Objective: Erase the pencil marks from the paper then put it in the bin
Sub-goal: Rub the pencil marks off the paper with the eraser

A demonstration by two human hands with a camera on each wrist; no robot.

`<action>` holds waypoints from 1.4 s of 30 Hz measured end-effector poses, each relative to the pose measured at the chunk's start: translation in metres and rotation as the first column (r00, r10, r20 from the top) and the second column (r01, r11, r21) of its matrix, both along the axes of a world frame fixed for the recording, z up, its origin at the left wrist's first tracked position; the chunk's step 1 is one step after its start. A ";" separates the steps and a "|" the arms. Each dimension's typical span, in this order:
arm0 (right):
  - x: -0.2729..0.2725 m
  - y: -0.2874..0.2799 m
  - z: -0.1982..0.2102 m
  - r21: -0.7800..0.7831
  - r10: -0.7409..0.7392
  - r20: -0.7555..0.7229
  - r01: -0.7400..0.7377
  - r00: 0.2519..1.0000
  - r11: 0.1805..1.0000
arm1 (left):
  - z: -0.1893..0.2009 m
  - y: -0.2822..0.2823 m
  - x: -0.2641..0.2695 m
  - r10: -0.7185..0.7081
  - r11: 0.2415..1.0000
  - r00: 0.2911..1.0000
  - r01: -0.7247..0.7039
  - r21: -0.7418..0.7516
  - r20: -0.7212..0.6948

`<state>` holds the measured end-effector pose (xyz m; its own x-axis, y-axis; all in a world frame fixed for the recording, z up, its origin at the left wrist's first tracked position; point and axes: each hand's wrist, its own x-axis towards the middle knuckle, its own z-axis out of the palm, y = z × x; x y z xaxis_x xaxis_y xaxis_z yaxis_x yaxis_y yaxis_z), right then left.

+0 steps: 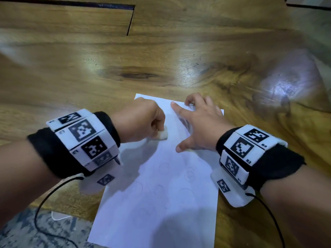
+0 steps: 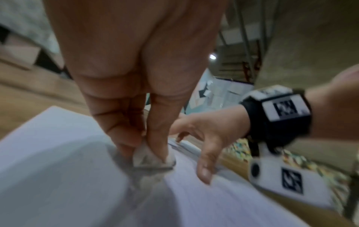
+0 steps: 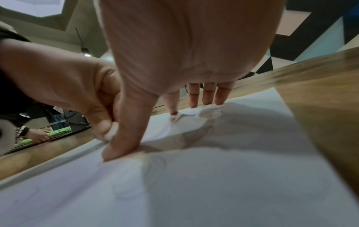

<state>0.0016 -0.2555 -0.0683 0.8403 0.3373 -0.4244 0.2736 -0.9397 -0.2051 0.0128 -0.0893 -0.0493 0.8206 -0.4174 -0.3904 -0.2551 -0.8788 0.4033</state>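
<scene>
A white sheet of paper (image 1: 161, 203) with faint pencil circles lies on the wooden table (image 1: 161, 51). My left hand (image 1: 141, 120) pinches a small white eraser (image 1: 163, 135) and presses it onto the upper middle of the sheet; the left wrist view shows the eraser (image 2: 151, 158) between thumb and fingers. To its right my right hand (image 1: 197, 122) lies spread on the paper, fingers straight, thumb down, holding the sheet flat. Under the right fingertips (image 3: 207, 99) the paper (image 3: 194, 184) is wrinkled near its far edge. No bin is in view.
Bare wooden tabletop stretches beyond and to both sides of the sheet. A black cable (image 1: 46, 203) runs from each wrist band. The near table edge and a patterned floor (image 1: 26, 230) show at lower left. Another person's hand (image 3: 38, 135) rests on green items far off.
</scene>
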 end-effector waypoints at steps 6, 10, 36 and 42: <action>0.000 0.001 0.001 -0.006 -0.003 0.009 0.003 1.000 1.000 | -0.001 -0.004 0.025 0.234 0.970 0.964 -0.222 -0.100 0.129; 0.000 0.000 0.002 -0.006 -0.006 0.002 0.006 1.000 1.000 | -0.008 -0.004 0.008 0.183 0.979 0.982 -0.179 -0.096 0.037; 0.001 0.001 0.000 0.012 -0.009 0.010 0.009 1.000 1.000 | -0.002 -0.024 0.010 0.222 0.970 0.971 -0.210 -0.122 0.094; 0.000 0.001 0.001 0.000 -0.008 0.008 0.008 1.000 1.000 | 0.004 -0.016 0.013 0.164 0.981 0.986 -0.161 -0.106 0.017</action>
<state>0.0017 -0.2548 -0.0675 0.8467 0.3303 -0.4172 0.2674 -0.9419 -0.2031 0.0260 -0.1057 -0.0457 0.8901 -0.3146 -0.3298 -0.1239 -0.8633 0.4893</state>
